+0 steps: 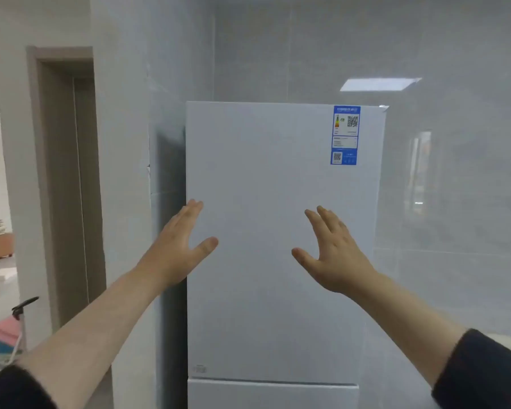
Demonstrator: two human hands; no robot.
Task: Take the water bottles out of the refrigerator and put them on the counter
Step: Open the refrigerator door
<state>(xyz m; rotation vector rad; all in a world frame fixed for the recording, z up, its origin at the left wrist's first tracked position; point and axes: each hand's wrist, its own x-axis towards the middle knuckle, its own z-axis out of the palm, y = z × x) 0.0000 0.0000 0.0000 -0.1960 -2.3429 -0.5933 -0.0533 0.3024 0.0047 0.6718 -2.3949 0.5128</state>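
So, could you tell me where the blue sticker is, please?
In the head view, the blue sticker sits at the upper right corner of the closed refrigerator door, above the right hand.

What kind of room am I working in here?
Probably a home kitchen: a white refrigerator with an energy label stands closed against glossy tiled walls, beside a doorway.

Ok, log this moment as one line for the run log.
stage: reaching | refrigerator: door shut | left hand: open, at door's left edge | right hand: open, empty | bottles: not visible
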